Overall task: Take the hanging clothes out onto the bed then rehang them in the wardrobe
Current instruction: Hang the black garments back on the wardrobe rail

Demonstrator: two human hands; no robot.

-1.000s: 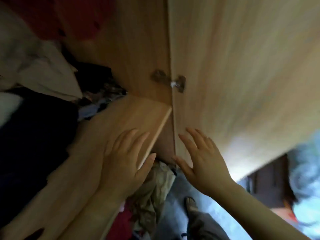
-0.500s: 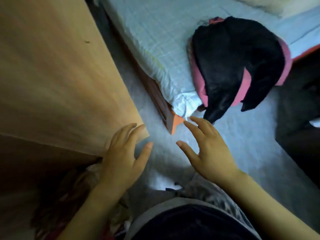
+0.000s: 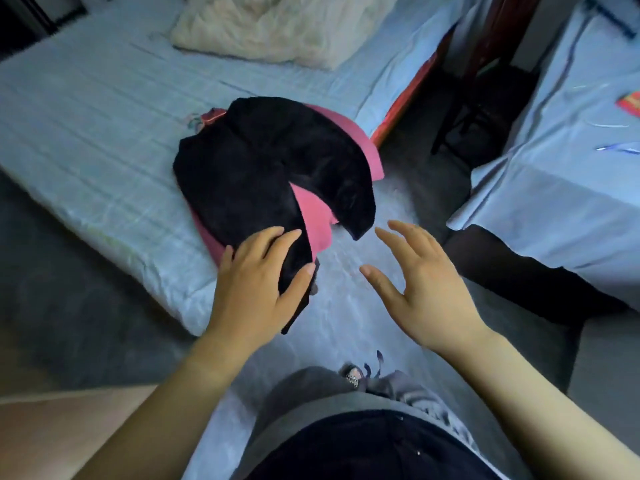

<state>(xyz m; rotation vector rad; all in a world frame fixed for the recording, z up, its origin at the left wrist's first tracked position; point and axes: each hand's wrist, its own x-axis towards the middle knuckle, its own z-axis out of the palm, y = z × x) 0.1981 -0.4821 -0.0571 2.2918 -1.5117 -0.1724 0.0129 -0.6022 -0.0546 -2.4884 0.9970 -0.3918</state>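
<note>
The clothes (image 3: 270, 168) lie piled at the bed's (image 3: 86, 116) near right corner, long axis running far to near; the left hand (image 3: 256, 289), fingers straight and spread, is nearer, over their near end; the right hand (image 3: 422, 292), also spread, hovers just right, holding nothing.

A black garment (image 3: 270, 161) lies on a pink garment (image 3: 317, 220) at the near right corner of the bed (image 3: 86, 133), one dark end hanging over the edge. The left hand (image 3: 252, 289) rests flat on its near end. The right hand (image 3: 422, 285) hovers just right of it, fingers spread, touching nothing. A cream pillow (image 3: 277, 26) lies at the far end.
</note>
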